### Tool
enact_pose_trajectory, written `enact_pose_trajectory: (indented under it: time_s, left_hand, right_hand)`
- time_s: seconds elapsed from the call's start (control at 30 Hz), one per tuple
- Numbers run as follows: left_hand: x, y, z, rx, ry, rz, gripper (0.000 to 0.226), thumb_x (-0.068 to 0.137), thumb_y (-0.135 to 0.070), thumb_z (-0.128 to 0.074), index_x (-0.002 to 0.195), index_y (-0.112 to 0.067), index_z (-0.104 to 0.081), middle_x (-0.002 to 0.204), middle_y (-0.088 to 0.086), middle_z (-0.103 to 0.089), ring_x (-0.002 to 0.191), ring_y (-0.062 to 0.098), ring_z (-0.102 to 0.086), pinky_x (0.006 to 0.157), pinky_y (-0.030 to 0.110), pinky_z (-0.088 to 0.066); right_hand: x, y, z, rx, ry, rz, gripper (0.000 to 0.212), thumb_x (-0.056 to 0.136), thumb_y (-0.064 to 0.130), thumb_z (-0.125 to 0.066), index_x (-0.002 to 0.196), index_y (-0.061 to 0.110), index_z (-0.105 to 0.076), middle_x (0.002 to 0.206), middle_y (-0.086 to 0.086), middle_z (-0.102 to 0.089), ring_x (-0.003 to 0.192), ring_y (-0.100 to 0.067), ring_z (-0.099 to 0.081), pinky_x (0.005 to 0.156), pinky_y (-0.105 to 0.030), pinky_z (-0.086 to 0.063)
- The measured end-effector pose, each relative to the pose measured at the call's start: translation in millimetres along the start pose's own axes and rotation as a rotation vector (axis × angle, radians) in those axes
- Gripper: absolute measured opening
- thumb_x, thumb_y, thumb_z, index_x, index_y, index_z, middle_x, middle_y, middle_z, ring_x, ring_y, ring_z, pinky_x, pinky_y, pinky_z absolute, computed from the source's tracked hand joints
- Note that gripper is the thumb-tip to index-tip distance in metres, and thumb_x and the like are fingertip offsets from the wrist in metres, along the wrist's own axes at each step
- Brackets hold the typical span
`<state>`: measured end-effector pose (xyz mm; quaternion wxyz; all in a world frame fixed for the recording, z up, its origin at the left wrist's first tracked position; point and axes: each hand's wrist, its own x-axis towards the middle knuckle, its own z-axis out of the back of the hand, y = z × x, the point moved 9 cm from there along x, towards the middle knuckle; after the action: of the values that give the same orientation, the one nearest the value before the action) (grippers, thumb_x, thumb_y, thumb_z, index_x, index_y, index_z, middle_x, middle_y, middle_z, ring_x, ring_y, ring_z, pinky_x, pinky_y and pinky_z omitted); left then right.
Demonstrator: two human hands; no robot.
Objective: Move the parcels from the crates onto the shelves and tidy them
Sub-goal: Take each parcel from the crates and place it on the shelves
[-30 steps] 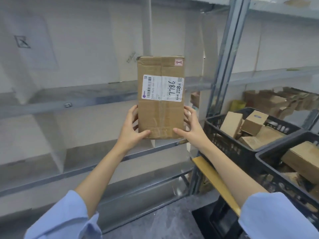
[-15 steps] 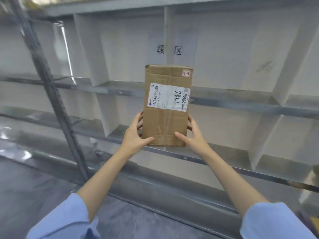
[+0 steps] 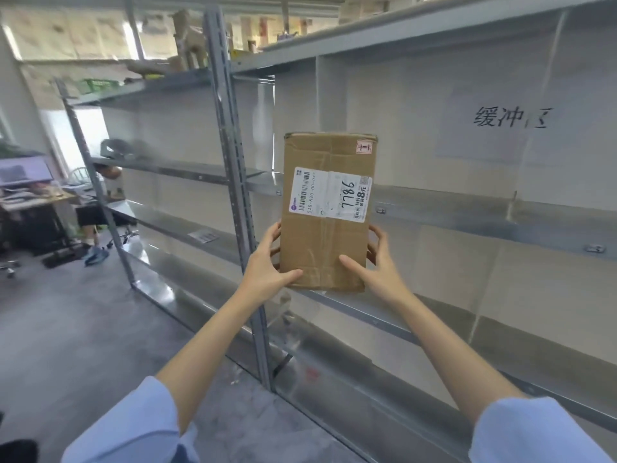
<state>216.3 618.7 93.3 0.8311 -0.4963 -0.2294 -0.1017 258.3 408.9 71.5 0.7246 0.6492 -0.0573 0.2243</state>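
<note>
You hold a brown cardboard parcel [image 3: 329,212] upright in both hands before grey metal shelving. Its bottom edge sits level with the front edge of a shelf [image 3: 384,324]; whether it touches the shelf cannot be told. A white shipping label [image 3: 330,194] crosses the parcel's front, its handwritten number turned sideways, and a small red-and-white sticker [image 3: 364,147] marks the top right corner.

Your left hand [image 3: 267,265] grips the lower left edge, thumb across the front face and fingers behind. Your right hand [image 3: 380,265] grips the lower right edge the same way. Light blue sleeves cover both forearms near the elbow.

A perforated upright post [image 3: 233,182] stands just left of the parcel. A paper sign [image 3: 510,118] with handwritten characters hangs on the back panel to the upper right. At far left, a seated person [image 3: 96,212] is partly hidden behind the shelving, near a cluttered desk [image 3: 30,195].
</note>
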Motion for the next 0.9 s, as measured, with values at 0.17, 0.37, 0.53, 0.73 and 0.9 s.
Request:
enact_pose_trajectory:
  time_s: [0.17, 0.37, 0.53, 0.73, 0.9]
  left_hand:
    - [36, 47, 58, 0.007, -0.033, 0.008, 0.098, 0.073, -0.008, -0.084, 0.150, -0.030, -0.027, 0.138, -0.016, -0.043, 0.123, 0.009, -0.047, 0.093, 0.021, -0.048]
    - [87, 104, 98, 0.012, -0.055, 0.034, 0.097, 0.073, -0.013, -0.085, 0.148, -0.035, -0.026, 0.130, -0.024, -0.041, 0.125, 0.009, -0.045, 0.099, 0.034, -0.050]
    - [136, 146, 113, 0.017, -0.057, 0.035, 0.099, 0.073, -0.014, -0.086, 0.149, -0.034, -0.026, 0.135, -0.017, -0.042, 0.131, 0.019, -0.045, 0.104, 0.050, -0.047]
    - [217, 177, 132, 0.001, -0.071, -0.027, 0.098, 0.075, -0.017, -0.084, 0.151, -0.035, -0.024, 0.145, -0.015, -0.042, 0.134, 0.012, -0.043, 0.104, 0.044, -0.047]
    - [291, 195, 152, -0.009, -0.080, -0.055, 0.087, 0.081, -0.021, -0.079, 0.150, -0.031, -0.027, 0.148, -0.011, -0.040, 0.134, 0.010, -0.041, 0.107, 0.039, -0.043]
  right_hand:
    - [57, -7, -65, 0.002, 0.028, 0.017, 0.079, 0.084, 0.033, -0.075, 0.135, 0.044, -0.016, 0.142, 0.008, -0.043, 0.129, -0.009, -0.044, 0.106, -0.031, -0.041]
    - [129, -21, -113, -0.051, 0.032, 0.052, 0.083, 0.068, 0.054, -0.081, 0.120, 0.070, -0.017, 0.128, 0.029, -0.045, 0.120, 0.002, -0.049, 0.103, -0.035, -0.046]
    - [190, -39, -131, -0.080, -0.006, 0.077, 0.089, 0.059, 0.058, -0.085, 0.118, 0.073, -0.020, 0.130, 0.014, -0.049, 0.121, -0.009, -0.054, 0.100, -0.036, -0.050]
    - [277, -42, -141, -0.111, -0.089, 0.148, 0.097, 0.058, 0.056, -0.087, 0.133, 0.052, -0.026, 0.129, 0.004, -0.053, 0.117, -0.013, -0.055, 0.093, -0.030, -0.050]
    - [354, -34, -140, -0.117, -0.162, 0.202, 0.095, 0.064, 0.045, -0.089, 0.135, 0.053, -0.027, 0.128, 0.004, -0.053, 0.115, -0.012, -0.055, 0.089, -0.028, -0.050]
